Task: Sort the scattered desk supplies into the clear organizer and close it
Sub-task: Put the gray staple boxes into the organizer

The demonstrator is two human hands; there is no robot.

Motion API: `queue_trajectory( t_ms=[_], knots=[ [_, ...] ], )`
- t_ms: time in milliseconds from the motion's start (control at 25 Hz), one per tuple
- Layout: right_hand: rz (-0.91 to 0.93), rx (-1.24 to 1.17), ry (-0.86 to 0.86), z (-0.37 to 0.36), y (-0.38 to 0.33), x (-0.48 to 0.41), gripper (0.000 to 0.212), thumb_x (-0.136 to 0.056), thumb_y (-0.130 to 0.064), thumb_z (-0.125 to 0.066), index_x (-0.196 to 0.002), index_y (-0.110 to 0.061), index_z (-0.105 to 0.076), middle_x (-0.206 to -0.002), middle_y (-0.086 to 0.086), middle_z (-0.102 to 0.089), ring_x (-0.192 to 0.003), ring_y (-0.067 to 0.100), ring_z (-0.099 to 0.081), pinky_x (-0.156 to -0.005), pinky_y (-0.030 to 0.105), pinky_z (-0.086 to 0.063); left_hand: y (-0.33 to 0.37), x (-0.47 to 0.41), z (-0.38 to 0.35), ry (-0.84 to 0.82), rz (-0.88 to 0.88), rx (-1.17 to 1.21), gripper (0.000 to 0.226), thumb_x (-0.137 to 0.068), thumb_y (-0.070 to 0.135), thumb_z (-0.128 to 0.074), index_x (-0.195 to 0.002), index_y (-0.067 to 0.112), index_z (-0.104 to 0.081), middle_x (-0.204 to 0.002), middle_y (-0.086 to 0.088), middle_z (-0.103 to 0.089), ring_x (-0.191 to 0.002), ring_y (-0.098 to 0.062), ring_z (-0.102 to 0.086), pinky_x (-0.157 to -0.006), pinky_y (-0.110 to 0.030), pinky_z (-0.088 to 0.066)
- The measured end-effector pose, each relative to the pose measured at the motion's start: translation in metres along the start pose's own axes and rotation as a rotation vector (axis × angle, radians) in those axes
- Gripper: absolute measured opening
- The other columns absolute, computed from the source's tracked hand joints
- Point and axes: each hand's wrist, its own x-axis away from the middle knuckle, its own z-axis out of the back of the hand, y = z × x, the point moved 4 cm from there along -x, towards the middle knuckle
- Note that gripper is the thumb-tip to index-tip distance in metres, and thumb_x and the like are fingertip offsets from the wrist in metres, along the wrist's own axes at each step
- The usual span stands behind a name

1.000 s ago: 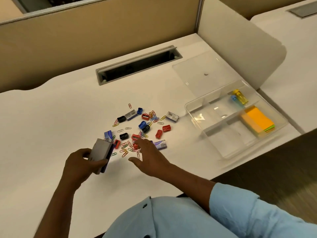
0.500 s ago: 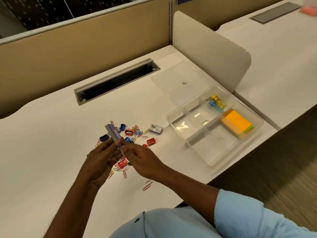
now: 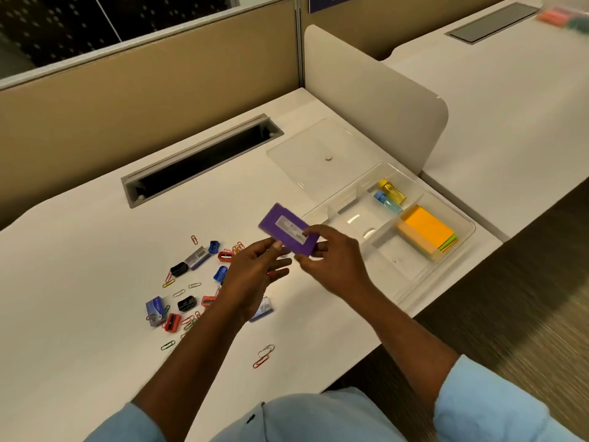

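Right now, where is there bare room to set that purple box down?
The purple box, pinched in the right hand, has room in the organizer: its near compartment, bordered by the sticky notes and front wall, or the empty one beside the two bottles. Crowded: the clips and sharpeners under the left hand.

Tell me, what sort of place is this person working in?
Most likely an open-plan office: a white desk with a grey cable slot, tan cubicle partitions behind it, and a rounded divider screen separating the next desk. Paper clips lie scattered on the desk.
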Motion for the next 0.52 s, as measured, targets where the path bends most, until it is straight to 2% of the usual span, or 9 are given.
queue_trajectory(
  t_ms=[120, 240, 400, 520],
  knots=[
    [-0.028, 0.086, 0.151, 0.046, 0.015, -0.016, 0.056, -0.075, -0.026, -0.078, -0.125, -0.017, -0.054, -0.123, 0.006, -0.062, -0.1, 0.016, -0.063, -0.071, 0.012, -0.052, -0.004, -0.011, -0.004, 0.045, 0.074, -0.02, 0.023, -0.09, 0.022, -0.059, -0.108, 0.009, -0.065, -0.105, -0.013, -0.071, -0.096, -0.028, -0.068, -0.085, -0.039, -0.056],
    [-0.049, 0.337, 0.243, 0.09, 0.032, -0.032, 0.057, -0.076, -0.03, -0.076, -0.125, -0.011, -0.054, -0.122, 0.011, -0.063, -0.109, 0.022, -0.062, -0.077, 0.021, -0.049, -0.011, -0.012, -0.003, 0.055, 0.099, -0.113, 0.016, -0.089, 0.022, -0.061, -0.097, 0.01, -0.068, -0.101, -0.011, -0.072, -0.092, -0.027, -0.069, -0.079, -0.035, -0.057],
    [-0.192, 0.569, 0.162, 0.11, 0.052, -0.051, 0.067, -0.077, -0.036, -0.074, -0.131, -0.007, -0.047, -0.13, 0.016, -0.056, -0.115, 0.031, -0.058, -0.088, 0.037, -0.052, -0.013, -0.01, 0.001, 0.095, 0.097, -0.166, 0.018, -0.09, 0.02, -0.06, -0.101, 0.008, -0.067, -0.098, -0.01, -0.072, -0.09, -0.025, -0.069, -0.073, -0.03, -0.057],
    [-0.231, 0.626, 0.084, 0.104, 0.052, -0.069, 0.07, -0.077, -0.036, -0.074, -0.132, -0.006, -0.044, -0.132, 0.016, -0.054, -0.116, 0.032, -0.057, -0.092, 0.042, -0.053, -0.009, -0.011, 0.004, 0.152, 0.072, -0.191, 0.016, -0.09, 0.02, -0.06, -0.099, 0.009, -0.067, -0.097, -0.009, -0.072, -0.09, -0.024, -0.069, -0.074, -0.031, -0.057]
  ],
)
